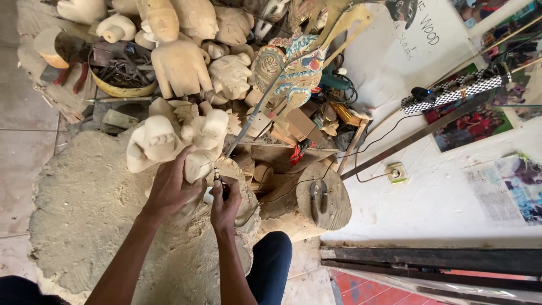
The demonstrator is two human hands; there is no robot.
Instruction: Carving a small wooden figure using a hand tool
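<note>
Fingers [169, 179] of the left hand [167, 189] are clenched on a pale wooden carving [175, 141] at centre-left of the frame.
A small rotary tool [218, 179] is gripped in the right hand [224, 204]; the carving could be gouged if the bit slips.

The carving [175, 141] rested on the stump [84, 209], with the left hand [169, 189] on it and the right hand [224, 203] with the tool [217, 174] just right. Behind stood more figures [180, 62]; left of them, a bowl [121, 87]. A log [322, 197] lay right.
</note>
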